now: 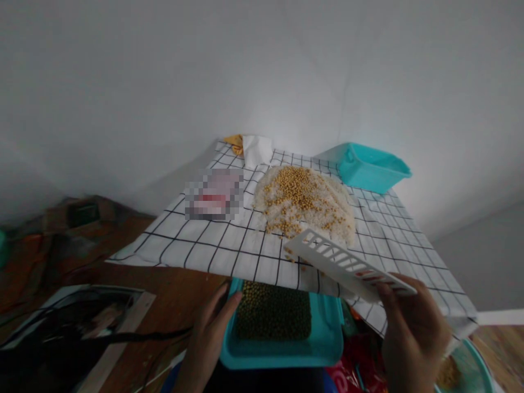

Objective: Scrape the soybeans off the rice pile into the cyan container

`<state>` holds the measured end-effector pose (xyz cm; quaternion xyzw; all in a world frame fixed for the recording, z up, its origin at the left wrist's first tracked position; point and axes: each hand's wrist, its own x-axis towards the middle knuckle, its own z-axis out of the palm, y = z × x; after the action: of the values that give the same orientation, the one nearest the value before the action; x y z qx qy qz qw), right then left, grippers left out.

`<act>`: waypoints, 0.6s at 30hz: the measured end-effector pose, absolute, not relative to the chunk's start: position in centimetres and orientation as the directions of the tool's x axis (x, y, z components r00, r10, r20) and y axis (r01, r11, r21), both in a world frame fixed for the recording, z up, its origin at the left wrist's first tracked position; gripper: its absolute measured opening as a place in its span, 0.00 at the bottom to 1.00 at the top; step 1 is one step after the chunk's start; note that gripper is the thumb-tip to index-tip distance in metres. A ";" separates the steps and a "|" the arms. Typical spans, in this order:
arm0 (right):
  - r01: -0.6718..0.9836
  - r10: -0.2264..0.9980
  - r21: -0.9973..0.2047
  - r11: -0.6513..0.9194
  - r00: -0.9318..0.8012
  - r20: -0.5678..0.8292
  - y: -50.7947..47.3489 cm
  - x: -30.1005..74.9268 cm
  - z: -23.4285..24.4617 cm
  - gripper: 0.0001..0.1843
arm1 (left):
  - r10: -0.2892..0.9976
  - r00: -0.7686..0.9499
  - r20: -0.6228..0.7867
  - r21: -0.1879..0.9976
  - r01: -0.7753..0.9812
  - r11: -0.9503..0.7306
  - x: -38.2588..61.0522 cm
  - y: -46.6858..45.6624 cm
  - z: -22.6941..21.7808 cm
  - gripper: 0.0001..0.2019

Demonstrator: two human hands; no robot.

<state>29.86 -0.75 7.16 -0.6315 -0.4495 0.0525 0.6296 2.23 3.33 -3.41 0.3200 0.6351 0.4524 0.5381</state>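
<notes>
Two hands are in view. The left hand (207, 338) is set against the left side of one teal tray (282, 352). Its thumb lies along the tray's left rim, and the other fingers are hidden under the tray, so their grip cannot be told. The tray is held just below the near edge of the tabletop (184, 248), which is covered by one white cloth with a black grid. One layer of soybeans (272, 316) fills the tray's floor.

The right hand (413, 327) is closed on one end of one slotted white scraper (347, 262), with the fingers pinching it. The scraper is tilted, and its far end rests on the cloth at the near foot of one pile of rice mixed with soybeans (305, 204). A few loose beans lie beside that end.

A second teal container (372, 166) stands behind the pile, at the far right corner. One folded white paper (257, 148) lies at the far edge.
</notes>
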 end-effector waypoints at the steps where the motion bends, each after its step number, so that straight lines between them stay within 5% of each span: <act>1: 0.500 0.635 -0.842 0.201 0.588 0.501 -0.8 29.9 7.1 0.13 | 0.895 -0.217 -0.390 0.921 -0.082 0.382 2.2 3.3 -3.3 0.24; 12: 0.500 0.703 -0.829 0.249 0.495 0.510 -2.6 30.4 6.8 0.10 | 0.873 -0.221 -0.434 0.901 -0.088 0.425 2.3 3.0 -3.3 0.28; 18: 0.437 0.525 -0.859 0.266 0.682 0.509 -1.1 29.9 7.3 0.11 | 0.880 -0.218 -0.422 0.906 -0.079 0.415 2.2 3.2 -3.3 0.28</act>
<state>29.85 -1.06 7.35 -0.6049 -0.3974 0.0320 0.6893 2.19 3.20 -3.35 0.3115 0.6428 0.4422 0.5424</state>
